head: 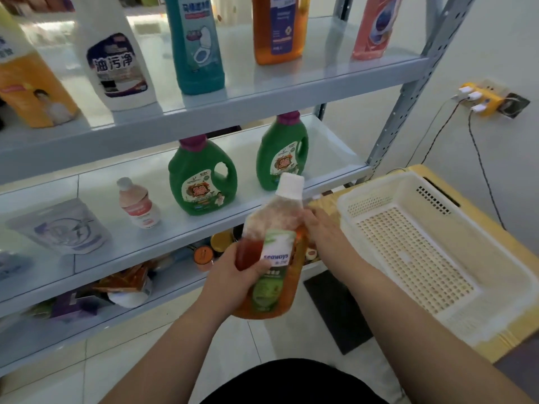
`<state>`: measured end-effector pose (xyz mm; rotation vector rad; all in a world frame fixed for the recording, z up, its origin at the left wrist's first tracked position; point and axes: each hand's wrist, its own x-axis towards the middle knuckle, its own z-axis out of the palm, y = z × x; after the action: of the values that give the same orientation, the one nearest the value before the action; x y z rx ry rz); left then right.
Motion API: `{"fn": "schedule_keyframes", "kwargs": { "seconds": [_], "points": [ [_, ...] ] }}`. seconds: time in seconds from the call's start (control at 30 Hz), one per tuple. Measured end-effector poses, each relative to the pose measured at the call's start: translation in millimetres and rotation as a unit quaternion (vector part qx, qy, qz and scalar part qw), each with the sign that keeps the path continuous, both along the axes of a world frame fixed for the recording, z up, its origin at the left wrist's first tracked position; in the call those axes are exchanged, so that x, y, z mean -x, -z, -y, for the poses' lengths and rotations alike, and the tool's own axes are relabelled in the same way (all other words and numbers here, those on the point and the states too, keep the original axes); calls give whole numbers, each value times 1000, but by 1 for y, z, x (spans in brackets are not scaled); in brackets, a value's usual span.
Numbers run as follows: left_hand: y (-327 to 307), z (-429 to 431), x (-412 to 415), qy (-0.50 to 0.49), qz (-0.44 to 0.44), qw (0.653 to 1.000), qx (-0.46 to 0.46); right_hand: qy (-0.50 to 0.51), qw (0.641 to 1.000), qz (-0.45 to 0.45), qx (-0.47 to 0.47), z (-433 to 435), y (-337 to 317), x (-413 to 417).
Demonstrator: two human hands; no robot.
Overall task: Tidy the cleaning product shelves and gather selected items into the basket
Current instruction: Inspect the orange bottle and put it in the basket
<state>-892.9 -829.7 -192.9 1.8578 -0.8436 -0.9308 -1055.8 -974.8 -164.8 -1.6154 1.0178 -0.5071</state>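
Observation:
An amber bottle (272,228) with a white cap and a green-and-white label is held up in front of the shelves, tilted slightly right. My left hand (233,275) grips its lower body from the left, thumb across the label. My right hand (323,231) touches the bottle's right side from behind, fingers fairly straight. A cream perforated basket (388,199) sits just right of my hands on a yellow crate (507,342), with nothing in it.
The grey metal shelf unit (262,103) carries tall bottles on the upper level, two green jugs (201,176), a small pink bottle (138,205) and a pouch (61,228) on the middle level. Jars and packets fill the lowest level. A power strip (478,99) with cables hangs on the right wall.

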Motion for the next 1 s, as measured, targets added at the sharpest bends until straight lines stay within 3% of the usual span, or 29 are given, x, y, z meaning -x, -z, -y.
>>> {"fn": "schedule_keyframes", "kwargs": {
  "seconds": [0.1, 0.17, 0.3, 0.43, 0.6, 0.73, 1.0],
  "points": [
    [-11, 36, 18, -36, -67, 997, 16, -12, 989, 75, -128, 3, 24, 22],
    [-19, 62, 31, -36, -72, 996, 24, 24, 985, 116, -129, 15, 26, 37],
    [-24, 117, 64, -21, -135, 991, 3, 90, 977, 129, -144, 54, 19, 75],
    [-17, 173, 107, 3, -140, 990, -17, 159, 963, 134, -174, 88, 29, 125],
    [-3, 241, 170, 121, -154, 979, -50, 248, 936, 172, -181, 120, 47, 189],
    [19, 288, 213, 233, -102, 963, -85, 322, 924, 125, -167, 129, 64, 230],
    [102, 356, 280, 401, -76, 893, -191, 501, 849, -41, -164, 132, 116, 277]
  ]
}}
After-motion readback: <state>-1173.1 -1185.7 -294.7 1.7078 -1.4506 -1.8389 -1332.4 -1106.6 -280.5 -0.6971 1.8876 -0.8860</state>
